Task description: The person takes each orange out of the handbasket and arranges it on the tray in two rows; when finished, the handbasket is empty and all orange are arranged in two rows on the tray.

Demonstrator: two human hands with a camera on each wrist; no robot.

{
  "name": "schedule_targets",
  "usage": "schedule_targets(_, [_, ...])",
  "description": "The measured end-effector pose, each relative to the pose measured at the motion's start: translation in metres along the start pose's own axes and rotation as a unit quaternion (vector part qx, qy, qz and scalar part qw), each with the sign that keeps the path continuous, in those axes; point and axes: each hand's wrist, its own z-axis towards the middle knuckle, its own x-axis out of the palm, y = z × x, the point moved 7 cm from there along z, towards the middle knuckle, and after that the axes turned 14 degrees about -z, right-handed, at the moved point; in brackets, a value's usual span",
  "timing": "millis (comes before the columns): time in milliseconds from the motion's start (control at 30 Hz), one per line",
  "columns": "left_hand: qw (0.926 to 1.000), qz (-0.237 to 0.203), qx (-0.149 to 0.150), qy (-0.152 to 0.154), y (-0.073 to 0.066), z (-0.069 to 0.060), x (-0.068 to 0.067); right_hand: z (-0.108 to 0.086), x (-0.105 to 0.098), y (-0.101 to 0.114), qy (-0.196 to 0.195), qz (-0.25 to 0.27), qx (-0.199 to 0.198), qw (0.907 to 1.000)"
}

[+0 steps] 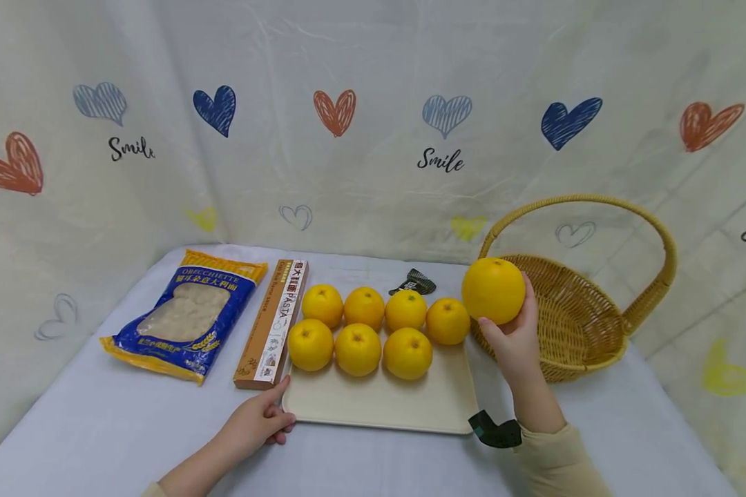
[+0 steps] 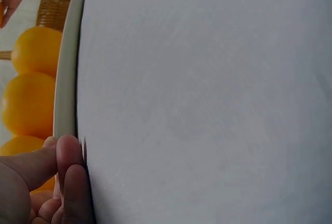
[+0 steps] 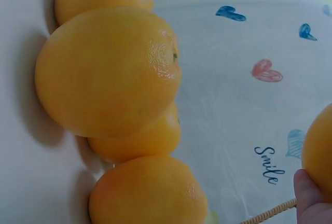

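Note:
My right hand (image 1: 518,336) holds a yellow-orange citrus fruit (image 1: 494,290), with the thumb in front and the other fingers mostly hidden behind it. This fruit is raised beside the tray's back right corner, in front of the basket's left side. At the near left corner of the cream tray (image 1: 379,408), my left hand (image 1: 256,422) pinches the rim; the left wrist view has its fingertips (image 2: 69,154) on the edge. Several more citrus fruits (image 1: 358,350) sit in two rows on the tray. In the right wrist view they loom large, one fruit (image 3: 109,73) nearest.
A wicker basket (image 1: 566,314) with a tall arched handle stands right of the tray. Left of the tray lie a long pasta box (image 1: 272,324) and a blue-and-yellow orecchiette bag (image 1: 186,314). Behind the fruits is a small dark packet (image 1: 415,281). A heart-printed cloth (image 1: 373,207) hangs behind.

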Motion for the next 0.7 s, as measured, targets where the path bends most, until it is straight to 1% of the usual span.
schedule_targets(67, [1.0000,0.005,-0.002,-0.002,-0.0010,-0.0003,-0.0016,-0.0018,0.0018,-0.0016,0.002,-0.001,0.001,1.0000])
schedule_targets(133, [1.0000,0.008,-0.003,-0.004,-0.0024,-0.0004,-0.0025,-0.0018,0.0027,-0.0018,-0.001,-0.004,-0.010,0.9999])
schedule_targets(267, [0.9999,-0.002,-0.008,-0.007,-0.0028,-0.0014,-0.0027,0.0002,0.0044,-0.0005,0.002,-0.024,-0.030,0.9993])
schedule_targets(400, [0.9998,-0.008,-0.014,-0.013,0.0002,-0.0017,-0.0027,0.0011,0.0078,0.0000,0.029,-0.037,-0.043,0.9980])
schedule_targets(533, [0.9997,-0.006,-0.019,-0.012,0.0021,-0.0014,-0.0020,-0.0005,0.0094,-0.0018,0.052,-0.021,-0.053,0.9970])
schedule_targets(567, [0.9997,-0.006,-0.021,-0.011,0.0021,-0.0015,-0.0018,-0.0010,0.0092,-0.0024,0.054,-0.019,-0.053,0.9969])
schedule_targets(700, [0.9996,-0.003,-0.025,-0.010,0.0018,-0.0011,-0.0009,-0.0016,0.0075,-0.0069,0.052,-0.009,-0.023,0.9984])
